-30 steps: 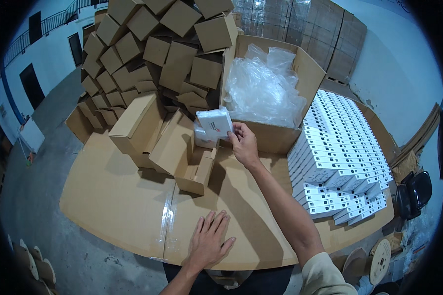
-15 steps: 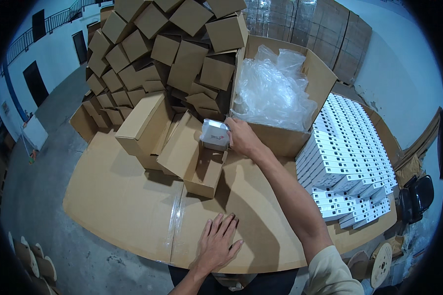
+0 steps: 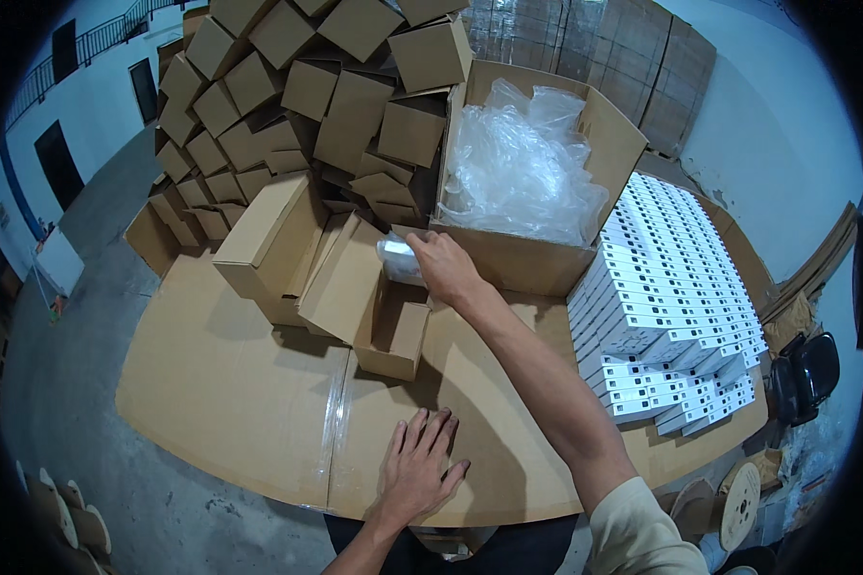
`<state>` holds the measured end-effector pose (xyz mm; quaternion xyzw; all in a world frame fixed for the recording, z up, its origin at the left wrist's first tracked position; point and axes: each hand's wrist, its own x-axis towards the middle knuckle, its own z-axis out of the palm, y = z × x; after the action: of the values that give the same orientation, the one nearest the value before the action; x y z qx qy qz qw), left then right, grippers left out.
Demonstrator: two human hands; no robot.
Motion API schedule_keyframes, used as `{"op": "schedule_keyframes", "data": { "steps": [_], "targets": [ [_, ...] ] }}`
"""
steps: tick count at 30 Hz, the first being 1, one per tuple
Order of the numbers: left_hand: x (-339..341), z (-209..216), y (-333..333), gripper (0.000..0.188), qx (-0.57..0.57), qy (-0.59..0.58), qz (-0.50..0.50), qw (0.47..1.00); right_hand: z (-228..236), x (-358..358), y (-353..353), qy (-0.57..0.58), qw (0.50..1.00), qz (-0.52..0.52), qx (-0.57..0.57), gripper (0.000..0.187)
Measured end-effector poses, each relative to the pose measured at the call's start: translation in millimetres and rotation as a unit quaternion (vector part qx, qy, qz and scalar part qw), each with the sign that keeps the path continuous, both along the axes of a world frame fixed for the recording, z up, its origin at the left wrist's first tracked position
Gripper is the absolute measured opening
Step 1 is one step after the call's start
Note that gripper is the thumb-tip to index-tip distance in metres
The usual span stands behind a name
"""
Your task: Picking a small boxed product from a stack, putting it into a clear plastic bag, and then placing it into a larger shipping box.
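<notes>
Cardboard sheets point(image 3: 230, 402) cover the table in a warehouse; left hand point(image 3: 417, 474) lies spread, right hand point(image 3: 443, 268) grips a bagged item point(image 3: 398, 259).

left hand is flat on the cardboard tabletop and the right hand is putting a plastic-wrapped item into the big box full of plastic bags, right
Not quite. The head view shows the right hand holding the plastic-wrapped item over the small open carton, not in the big box of plastic bags. The left hand does lie flat on the cardboard tabletop.
</notes>
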<state>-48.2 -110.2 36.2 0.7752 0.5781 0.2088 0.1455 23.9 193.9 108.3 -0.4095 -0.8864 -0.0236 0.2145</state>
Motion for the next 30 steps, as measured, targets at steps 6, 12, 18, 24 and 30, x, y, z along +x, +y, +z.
{"op": "schedule_keyframes", "data": {
  "steps": [6, 12, 18, 24, 30],
  "targets": [
    [0, -1, 0, 0.069, 0.005, 0.0, -0.001, 1.0, -1, 0, -7, -0.013, 0.999, -0.03, -0.026, 0.024],
    [2, 4, 1, 0.067, 0.022, 0.009, -0.004, 1.0, -7, 0, -6, -0.018, 0.999, -0.051, -0.004, 0.018],
    [3, 1, 2, 0.07, -0.011, -0.008, 0.0, 1.0, -6, 4, -5, -0.036, 0.997, -0.064, -0.024, 0.019],
    [1, 1, 0, 0.069, -0.01, -0.007, 0.011, 1.0, -8, 15, -24, 0.011, 0.98, -0.092, -0.177, 0.042],
    [2, -4, 0, 0.069, 0.004, 0.007, 0.002, 1.0, -26, 48, -47, 0.264, 0.937, 0.0, -0.228, 0.056]
  ]
}}
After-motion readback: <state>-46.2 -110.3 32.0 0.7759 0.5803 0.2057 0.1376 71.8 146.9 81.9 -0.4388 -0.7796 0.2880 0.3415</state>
